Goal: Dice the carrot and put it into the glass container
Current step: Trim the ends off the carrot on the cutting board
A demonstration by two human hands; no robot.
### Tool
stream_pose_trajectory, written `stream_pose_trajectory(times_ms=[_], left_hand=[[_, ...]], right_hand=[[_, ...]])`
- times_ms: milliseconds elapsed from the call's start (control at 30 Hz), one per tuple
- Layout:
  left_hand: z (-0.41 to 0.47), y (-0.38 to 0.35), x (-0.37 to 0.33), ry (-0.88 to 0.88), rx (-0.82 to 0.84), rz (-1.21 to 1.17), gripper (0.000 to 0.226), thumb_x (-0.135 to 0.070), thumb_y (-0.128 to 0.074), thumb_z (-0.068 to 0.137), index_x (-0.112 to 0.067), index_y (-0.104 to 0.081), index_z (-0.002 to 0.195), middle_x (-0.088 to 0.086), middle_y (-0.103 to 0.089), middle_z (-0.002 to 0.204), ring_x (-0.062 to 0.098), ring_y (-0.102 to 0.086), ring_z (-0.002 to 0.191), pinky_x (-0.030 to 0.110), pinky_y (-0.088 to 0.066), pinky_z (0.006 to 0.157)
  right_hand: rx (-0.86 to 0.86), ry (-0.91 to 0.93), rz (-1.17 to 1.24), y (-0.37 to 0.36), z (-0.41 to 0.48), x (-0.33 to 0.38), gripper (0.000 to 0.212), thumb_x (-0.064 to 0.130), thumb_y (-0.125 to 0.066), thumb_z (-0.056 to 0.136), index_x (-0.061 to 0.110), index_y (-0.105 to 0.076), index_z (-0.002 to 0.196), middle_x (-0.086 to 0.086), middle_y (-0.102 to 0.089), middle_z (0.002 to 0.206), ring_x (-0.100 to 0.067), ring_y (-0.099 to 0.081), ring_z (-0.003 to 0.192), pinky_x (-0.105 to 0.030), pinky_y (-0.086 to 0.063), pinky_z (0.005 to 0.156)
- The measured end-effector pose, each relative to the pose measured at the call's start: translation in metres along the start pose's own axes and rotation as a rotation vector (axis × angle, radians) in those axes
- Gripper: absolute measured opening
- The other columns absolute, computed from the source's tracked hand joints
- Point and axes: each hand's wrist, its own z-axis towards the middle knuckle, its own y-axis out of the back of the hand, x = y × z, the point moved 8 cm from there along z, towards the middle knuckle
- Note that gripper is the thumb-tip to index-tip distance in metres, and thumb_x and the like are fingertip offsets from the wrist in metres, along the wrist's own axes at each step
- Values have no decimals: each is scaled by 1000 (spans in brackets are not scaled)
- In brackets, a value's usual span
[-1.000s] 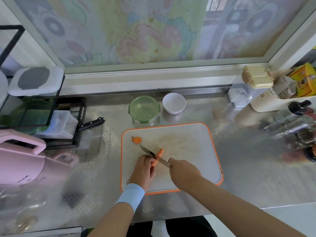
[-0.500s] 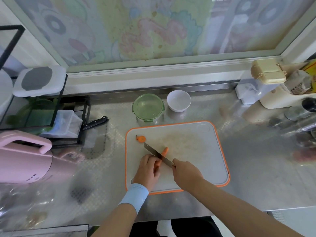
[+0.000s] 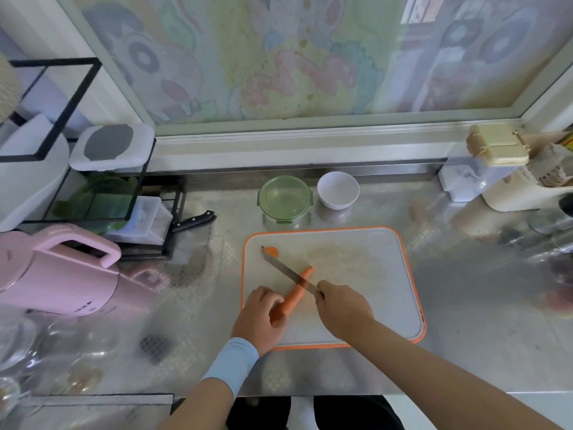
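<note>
Slender orange carrot (image 3: 294,297) held on white, orange-edged cutting board (image 3: 387,290)
On the board's left half, the carrot's thick end is clasped by the left grip (image 3: 260,321); a steel knife (image 3: 288,273), clenched in the right grip (image 3: 344,308), is laid across it.

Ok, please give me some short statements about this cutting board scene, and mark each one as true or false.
1. The left hand holds the carrot on the cutting board. True.
2. The knife is in the left hand. False: the right hand grips it.
3. The glass container stands on the cutting board. False: it stands on the counter behind it.
4. A carrot slice lies by the knife tip. True.
5. The white bowl is left of the glass container. False: right.
</note>
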Motion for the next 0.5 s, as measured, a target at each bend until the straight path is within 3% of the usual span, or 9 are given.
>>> stream_pose_trajectory(times_ms=[267,500], left_hand=[[-10,0,4,54,7,-43,19,-23,-65,75,-28,-54,90,-15,-44,94,7,-48,87,20,-48,69],[-11,-4,-2,54,12,12,20,-18,-72,74,-21,-61,91,-13,-45,95,9,-49,94,18,-43,79]], right_hand=[[35,57,-38,-15,-25,20,21,32,-32,104,21,-42,89,-4,-56,78,-30,-53,69,-33,-39,58],[15,2,-48,-20,-35,21,20,28,-30,104,18,-41,90,-2,-50,75,-31,-48,68,-33,-35,59]])
